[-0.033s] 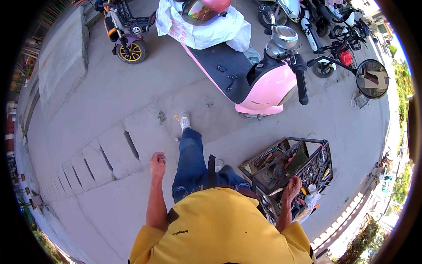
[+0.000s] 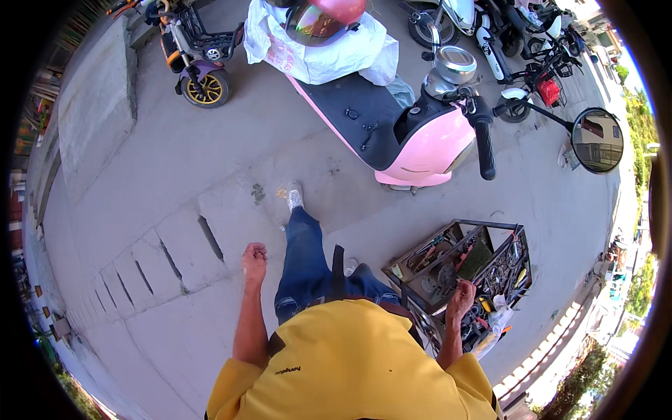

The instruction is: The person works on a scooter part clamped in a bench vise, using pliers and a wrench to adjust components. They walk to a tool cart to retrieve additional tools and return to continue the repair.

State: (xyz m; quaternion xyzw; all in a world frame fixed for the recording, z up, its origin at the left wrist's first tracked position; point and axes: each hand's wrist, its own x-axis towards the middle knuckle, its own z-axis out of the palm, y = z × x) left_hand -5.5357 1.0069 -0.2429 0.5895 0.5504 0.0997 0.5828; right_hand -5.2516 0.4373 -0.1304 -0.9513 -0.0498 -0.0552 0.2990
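The ground (image 2: 175,168) is grey concrete, and on it a pink scooter (image 2: 428,145) stands ahead. The left hand (image 2: 254,262) hangs above the concrete, its fingers loosely bent, nothing in them. At the person's right lies the metal tray (image 2: 490,225) full of tools; the right hand (image 2: 460,301) appears before it, fingers half curled, and I cannot tell whether they hold something.
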